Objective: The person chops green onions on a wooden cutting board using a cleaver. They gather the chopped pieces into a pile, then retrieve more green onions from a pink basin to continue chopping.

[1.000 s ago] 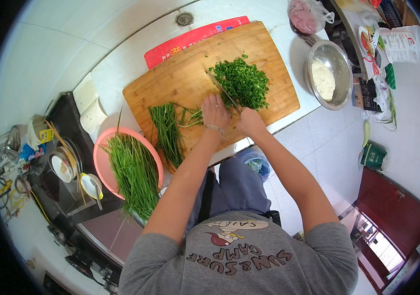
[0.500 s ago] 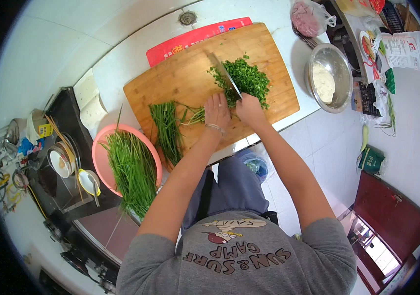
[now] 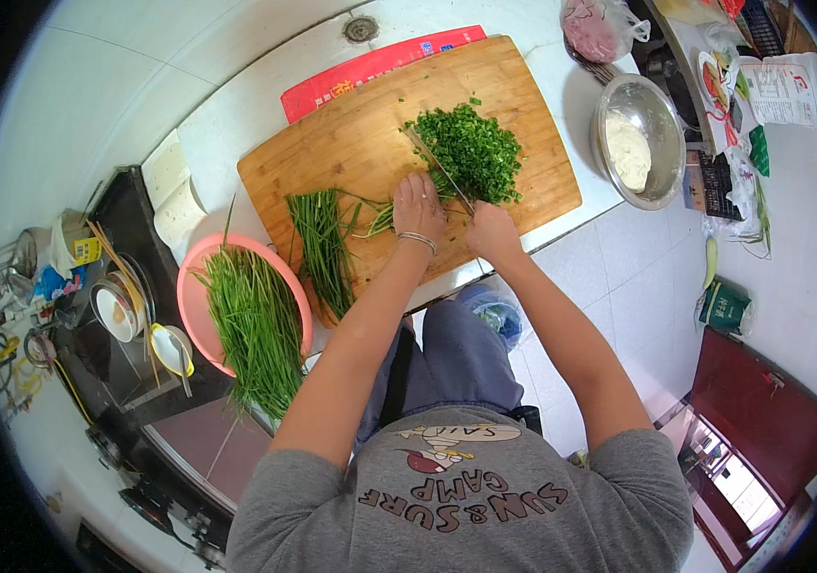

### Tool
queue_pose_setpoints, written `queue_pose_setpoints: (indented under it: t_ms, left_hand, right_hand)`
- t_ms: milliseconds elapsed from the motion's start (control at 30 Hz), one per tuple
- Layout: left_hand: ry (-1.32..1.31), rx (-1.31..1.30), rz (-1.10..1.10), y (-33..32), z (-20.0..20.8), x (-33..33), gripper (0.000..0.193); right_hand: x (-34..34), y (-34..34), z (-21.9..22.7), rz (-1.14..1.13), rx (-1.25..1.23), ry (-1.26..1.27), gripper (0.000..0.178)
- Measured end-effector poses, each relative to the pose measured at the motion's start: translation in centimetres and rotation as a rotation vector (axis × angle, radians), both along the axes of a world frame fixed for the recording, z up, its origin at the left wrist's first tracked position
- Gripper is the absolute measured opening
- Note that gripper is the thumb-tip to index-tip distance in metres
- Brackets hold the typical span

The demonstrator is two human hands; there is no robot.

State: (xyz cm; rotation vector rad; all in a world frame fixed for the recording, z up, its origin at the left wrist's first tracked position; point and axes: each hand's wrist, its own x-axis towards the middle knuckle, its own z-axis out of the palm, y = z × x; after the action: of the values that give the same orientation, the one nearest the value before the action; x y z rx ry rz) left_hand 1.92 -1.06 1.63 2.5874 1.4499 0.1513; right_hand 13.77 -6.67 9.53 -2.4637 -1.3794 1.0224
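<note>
On a wooden cutting board (image 3: 303, 158), my right hand (image 3: 493, 232) grips the handle of a kitchen knife (image 3: 440, 173). Its blade points up and to the left, edge-on, along the left side of a heap of chopped green chives (image 3: 475, 153). My left hand (image 3: 419, 212) lies just left of the blade, fingers bent and pressed down on a bunch of uncut chives (image 3: 382, 220). The stalk ends trail out leftward from under the palm; the cut end is mostly hidden by fingers and knife. Another cut bunch of chives (image 3: 321, 250) rests at the board's left.
A pink basin (image 3: 200, 325) heaped with long chives (image 3: 254, 334) stands left of the board. Rightward is a steel bowl (image 3: 662, 181) holding pale dough (image 3: 626, 153), near a bag of pink meat (image 3: 596, 31). A red packet (image 3: 370, 69) lies behind the board.
The knife blade has come down and shifted slightly, now leaning lower against the chopped heap. My right hand has moved a little nearer to me; the left stays on the bunch.
</note>
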Motion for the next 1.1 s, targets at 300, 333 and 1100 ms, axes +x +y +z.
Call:
queue_pose_setpoints:
  t_ms: [300,333,1100]
  left_hand:
    - [0.094,-0.011,-0.011,0.1,0.6,0.3,0.053]
    - [0.116,-0.013,-0.018,0.1,0.4,0.2,0.052]
    - [0.107,-0.062,0.103,-0.7,2.2,0.1,0.066]
  right_hand:
    - [0.7,2.4,-1.3,0.106,-0.179,0.074,0.019]
    - [0.5,2.5,-1.4,0.111,-0.186,0.073,0.020]
    - [1.1,1.8,0.4,-0.210,0.172,0.271,0.030]
